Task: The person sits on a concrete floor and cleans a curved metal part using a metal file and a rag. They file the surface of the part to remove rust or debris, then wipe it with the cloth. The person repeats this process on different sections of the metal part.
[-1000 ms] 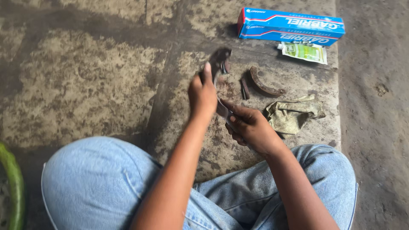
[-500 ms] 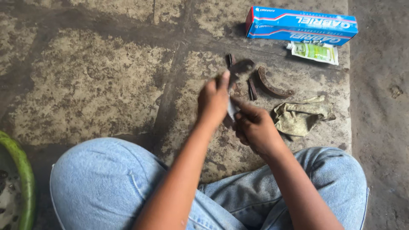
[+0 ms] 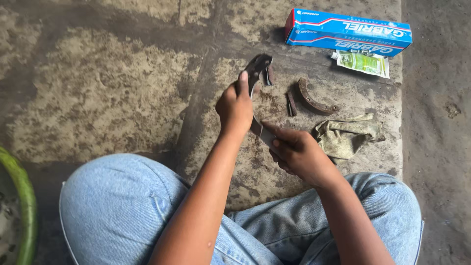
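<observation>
I hold a curved, rusty brake shoe (image 3: 259, 69) over the concrete floor with both hands. My left hand (image 3: 235, 105) grips its upper part, thumb pressed along the metal. My right hand (image 3: 294, 149) is closed around its lower end, where a pale worn patch shows. A second curved brake shoe (image 3: 314, 98) lies on the floor just beyond my right hand, with a small dark metal strip (image 3: 291, 104) beside it.
A crumpled dirty rag (image 3: 346, 135) lies right of my hands. A long blue cardboard box (image 3: 348, 32) and a small green-and-white packet (image 3: 362, 63) sit at the far right. My jeans-clad knees (image 3: 122, 206) frame the bottom. A green rim (image 3: 22, 196) curves at lower left.
The view has shifted a little. My left hand has slid up along the brake shoe, whose top end now stands clear above my fingers. The right hand keeps its hold.
</observation>
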